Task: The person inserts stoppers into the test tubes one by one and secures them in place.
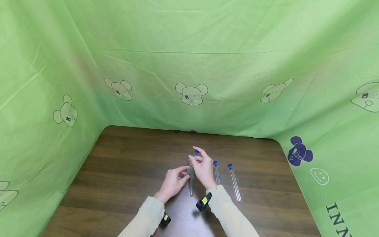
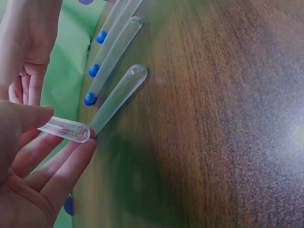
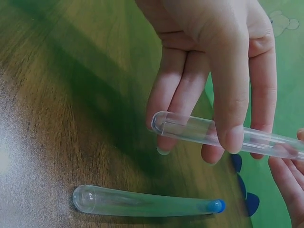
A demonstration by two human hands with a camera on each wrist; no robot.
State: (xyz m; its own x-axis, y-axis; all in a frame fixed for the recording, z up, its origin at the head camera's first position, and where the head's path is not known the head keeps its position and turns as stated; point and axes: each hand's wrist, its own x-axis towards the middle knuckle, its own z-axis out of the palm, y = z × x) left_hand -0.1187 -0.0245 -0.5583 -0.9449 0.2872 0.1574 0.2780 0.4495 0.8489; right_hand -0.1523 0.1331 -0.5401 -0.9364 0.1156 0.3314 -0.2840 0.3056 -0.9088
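Observation:
A clear test tube (image 1: 189, 168) with a blue cap (image 1: 196, 151) is held slanted above the table between both hands. My left hand (image 1: 173, 182) pinches its lower part, the thumb (image 3: 232, 137) on one side and the fingers behind. Around the upper part, just below the cap, the fingers of my right hand (image 1: 204, 168) are curled. In the right wrist view only the fingertips of that right hand (image 3: 287, 185) show at the edge. Directly beneath lies another capped test tube (image 1: 191, 186), touched by neither hand.
More blue-capped test tubes lie on the wooden table (image 1: 118, 171) to the right, including one test tube (image 1: 217, 174) beside the right hand and another test tube (image 1: 235, 184) farther right. A green printed cloth (image 1: 189, 65) hangs behind the table and at both sides.

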